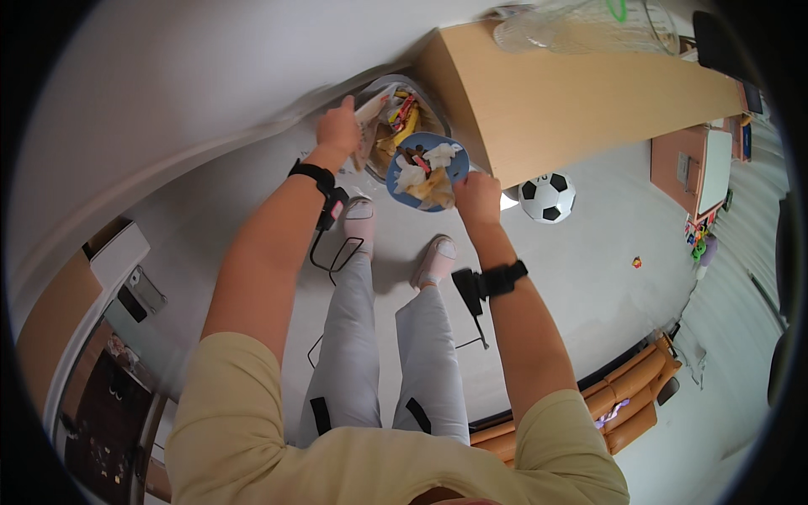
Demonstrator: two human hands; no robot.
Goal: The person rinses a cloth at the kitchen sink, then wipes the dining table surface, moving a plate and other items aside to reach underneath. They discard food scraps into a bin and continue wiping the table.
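Note:
My right hand (478, 197) grips the edge of a blue dish (398, 189). Crumpled white tissues (410, 177) and yellowish-brown scraps (432, 189) lie in the dish, which is over the near side of a waste bin (437, 117). My left hand (339, 129) is at the bin's left side, closed on the edge of a clear plastic bag (368, 136); its fingertips are hidden. Inside the bin are a banana peel (409, 123) and colourful wrappers (402, 112).
A wooden cabinet (568, 95) stands right of the bin, with a glass jug (587, 28) on top. A soccer ball (547, 197) rests beside it. Pink drawers (678, 170) stand at far right, and a brown leather sofa (631, 385) behind. A small toy (636, 262) lies on the floor.

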